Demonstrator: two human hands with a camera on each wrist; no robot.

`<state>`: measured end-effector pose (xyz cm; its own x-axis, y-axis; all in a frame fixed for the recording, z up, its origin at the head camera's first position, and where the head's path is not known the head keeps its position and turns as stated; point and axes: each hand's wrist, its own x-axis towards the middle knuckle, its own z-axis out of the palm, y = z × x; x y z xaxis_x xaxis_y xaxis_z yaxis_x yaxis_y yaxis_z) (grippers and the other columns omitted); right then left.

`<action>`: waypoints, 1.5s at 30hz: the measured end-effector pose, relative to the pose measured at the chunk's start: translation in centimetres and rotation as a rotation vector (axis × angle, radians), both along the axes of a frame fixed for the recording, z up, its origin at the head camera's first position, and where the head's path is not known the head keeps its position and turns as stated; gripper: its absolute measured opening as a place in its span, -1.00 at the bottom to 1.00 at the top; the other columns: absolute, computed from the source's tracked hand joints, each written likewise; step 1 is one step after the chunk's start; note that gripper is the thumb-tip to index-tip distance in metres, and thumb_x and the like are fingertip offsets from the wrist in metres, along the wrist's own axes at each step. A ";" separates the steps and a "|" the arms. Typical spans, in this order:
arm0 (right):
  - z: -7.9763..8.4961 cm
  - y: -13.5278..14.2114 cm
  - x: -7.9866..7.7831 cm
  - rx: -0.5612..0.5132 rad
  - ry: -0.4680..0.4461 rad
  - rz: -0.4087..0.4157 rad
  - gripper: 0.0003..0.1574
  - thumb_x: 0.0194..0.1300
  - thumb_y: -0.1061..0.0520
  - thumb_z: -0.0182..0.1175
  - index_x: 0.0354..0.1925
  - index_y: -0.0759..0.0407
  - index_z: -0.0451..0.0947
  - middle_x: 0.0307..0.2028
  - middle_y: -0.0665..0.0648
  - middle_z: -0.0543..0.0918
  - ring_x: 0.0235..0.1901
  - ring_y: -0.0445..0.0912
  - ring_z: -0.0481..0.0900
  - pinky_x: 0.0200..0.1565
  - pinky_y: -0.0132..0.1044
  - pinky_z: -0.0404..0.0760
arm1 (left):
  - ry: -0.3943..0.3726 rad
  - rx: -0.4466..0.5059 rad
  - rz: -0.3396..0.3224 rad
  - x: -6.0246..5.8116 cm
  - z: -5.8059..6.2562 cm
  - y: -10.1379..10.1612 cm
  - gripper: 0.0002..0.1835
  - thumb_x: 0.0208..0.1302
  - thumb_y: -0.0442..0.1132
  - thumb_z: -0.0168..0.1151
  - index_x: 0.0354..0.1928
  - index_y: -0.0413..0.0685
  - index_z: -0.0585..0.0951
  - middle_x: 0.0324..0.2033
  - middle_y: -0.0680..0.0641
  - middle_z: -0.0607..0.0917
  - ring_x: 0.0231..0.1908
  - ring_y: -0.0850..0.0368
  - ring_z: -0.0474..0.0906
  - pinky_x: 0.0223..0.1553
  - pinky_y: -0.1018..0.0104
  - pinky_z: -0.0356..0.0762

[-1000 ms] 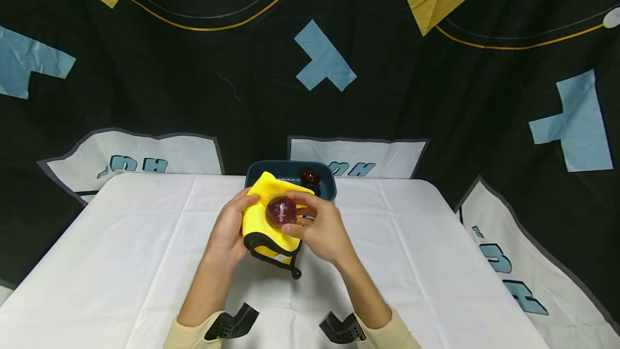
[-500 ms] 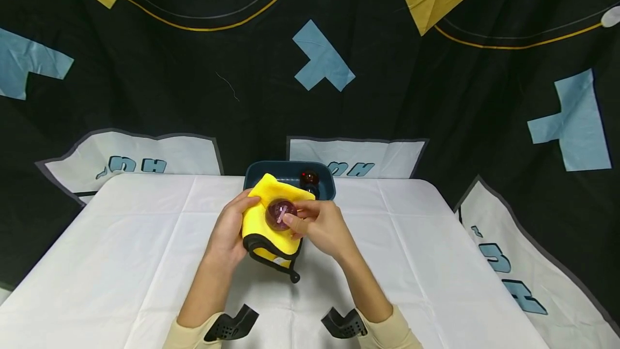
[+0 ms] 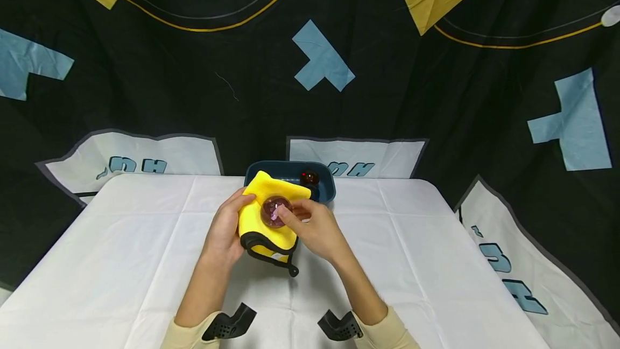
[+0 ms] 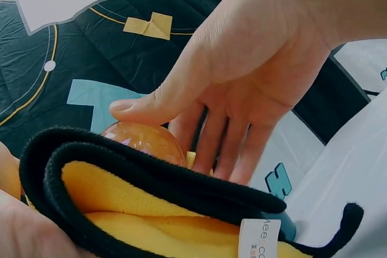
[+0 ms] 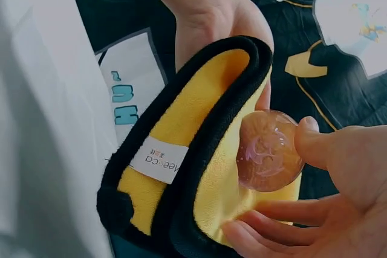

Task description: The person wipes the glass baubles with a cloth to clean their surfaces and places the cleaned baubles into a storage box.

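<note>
My left hand (image 3: pixel 225 230) grips a folded yellow cloth (image 3: pixel 254 225) with black edging, a white label and a black loop. Against the cloth's face sits a clear purplish-pink ball (image 5: pixel 269 152), like glass. My right hand (image 3: pixel 322 228) holds this ball, the thumb (image 5: pixel 309 128) on its surface and the other fingers reaching past its side to the cloth. Both hands are raised over the table, in front of a dark blue tray. Most of my left fingers are hidden behind the cloth.
The dark blue tray (image 3: pixel 259 166) stands at the table's far edge, partly behind the cloth. Inside it is a dark reddish-brown ball (image 3: pixel 310 178). A white sheet (image 3: pixel 145 257) covers the table, and a black patterned curtain (image 3: pixel 242 106) hangs behind.
My right thumb has moved from the ball's lower right side up over its front, and the ball has turned. Cloth, ball and both hands have shifted slightly left.
</note>
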<state>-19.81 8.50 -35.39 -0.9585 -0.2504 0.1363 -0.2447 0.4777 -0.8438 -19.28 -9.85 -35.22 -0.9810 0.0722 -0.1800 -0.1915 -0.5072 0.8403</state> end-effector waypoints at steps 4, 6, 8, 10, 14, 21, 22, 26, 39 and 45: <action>0.2 -0.3 0.6 -0.068 0.080 -0.025 -0.42 0.37 -0.06 0.32 0.27 0.09 0.55 0.11 0.13 0.66 0.05 0.02 0.65 0.09 -0.15 0.71 | -0.003 -0.002 -0.007 0.0 -0.1 0.1 -0.46 0.55 -0.21 -0.09 0.50 -0.04 0.20 0.36 -0.07 0.28 0.35 0.05 0.26 0.44 0.26 0.34; 0.4 -0.3 0.8 -0.103 0.108 0.000 -0.47 0.37 0.03 0.32 0.26 0.05 0.57 0.14 0.11 0.66 0.07 0.02 0.65 0.11 -0.15 0.70 | -0.006 -0.002 -0.012 0.0 -0.1 0.2 -0.47 0.54 -0.21 -0.09 0.49 -0.04 0.20 0.36 -0.08 0.28 0.34 0.04 0.27 0.42 0.25 0.36; 0.7 -0.1 1.0 -0.123 0.103 0.035 -0.51 0.35 0.09 0.33 0.24 0.03 0.61 0.16 0.10 0.66 0.06 0.02 0.65 0.10 -0.16 0.71 | -0.008 0.003 -0.017 0.0 -0.1 0.3 -0.46 0.53 -0.22 -0.08 0.49 -0.04 0.20 0.36 -0.09 0.28 0.35 0.03 0.27 0.41 0.25 0.37; 1.1 0.2 1.1 -0.132 0.059 0.074 -0.48 0.31 0.16 0.36 0.24 0.03 0.61 0.15 0.11 0.66 0.07 0.04 0.64 0.12 -0.15 0.70 | -0.014 0.006 -0.017 0.0 -0.1 0.3 -0.46 0.53 -0.22 -0.07 0.49 -0.03 0.20 0.36 -0.09 0.27 0.35 0.03 0.27 0.41 0.24 0.38; 1.7 0.7 1.1 -0.126 -0.030 0.111 -0.31 0.19 0.33 0.41 0.28 0.04 0.58 0.22 0.14 0.60 0.12 0.08 0.63 0.16 -0.11 0.67 | -0.020 0.012 -0.018 -0.1 -0.1 0.4 -0.44 0.52 -0.23 -0.06 0.51 -0.01 0.19 0.40 -0.10 0.26 0.37 0.02 0.26 0.42 0.22 0.36; 1.3 0.5 0.9 -0.079 -0.002 0.034 -0.37 0.15 0.29 0.46 0.22 0.11 0.61 0.11 0.15 0.68 -0.08 0.03 0.69 0.00 -0.18 0.75 | -0.038 -0.027 -0.004 0.0 -0.2 0.5 -0.44 0.48 -0.24 -0.03 0.48 -0.02 0.24 0.39 -0.10 0.27 0.35 0.01 0.26 0.46 0.18 0.31; 1.2 0.4 0.8 -0.070 -0.005 0.016 -0.40 0.16 0.23 0.47 0.19 0.12 0.62 0.06 0.15 0.70 -0.13 0.01 0.68 -0.05 -0.20 0.76 | -0.036 -0.031 -0.001 0.0 -0.2 0.5 -0.45 0.48 -0.24 -0.03 0.47 -0.03 0.25 0.38 -0.10 0.28 0.35 0.01 0.26 0.47 0.18 0.30; 0.8 0.4 0.4 -0.072 -0.033 -0.012 -0.50 0.20 0.07 0.47 0.08 0.24 0.65 -0.18 0.17 0.75 -0.33 -0.05 0.71 -0.22 -0.24 0.77 | -0.022 -0.041 0.002 0.1 -0.2 0.5 -0.46 0.48 -0.24 -0.04 0.46 -0.05 0.26 0.35 -0.10 0.30 0.33 0.02 0.27 0.47 0.18 0.30; 0.3 0.3 -0.2 -0.050 -0.091 -0.005 -0.36 0.31 -0.26 0.32 0.04 0.23 0.63 -0.19 0.14 0.74 -0.26 -0.04 0.70 -0.17 -0.25 0.76 | -0.011 -0.005 -0.003 0.1 0.0 0.2 -0.47 0.51 -0.23 -0.05 0.48 -0.03 0.24 0.32 -0.07 0.32 0.32 0.05 0.29 0.42 0.28 0.36; 0.1 -0.4 0.4 -0.169 0.063 -0.031 -0.46 0.31 -0.05 0.38 0.19 0.08 0.58 0.11 0.11 0.68 0.07 0.03 0.67 0.15 -0.04 0.68 | -0.026 0.001 -0.006 0.0 0.1 0.1 -0.46 0.52 -0.22 -0.06 0.49 -0.01 0.21 0.34 -0.07 0.30 0.33 0.06 0.28 0.41 0.29 0.37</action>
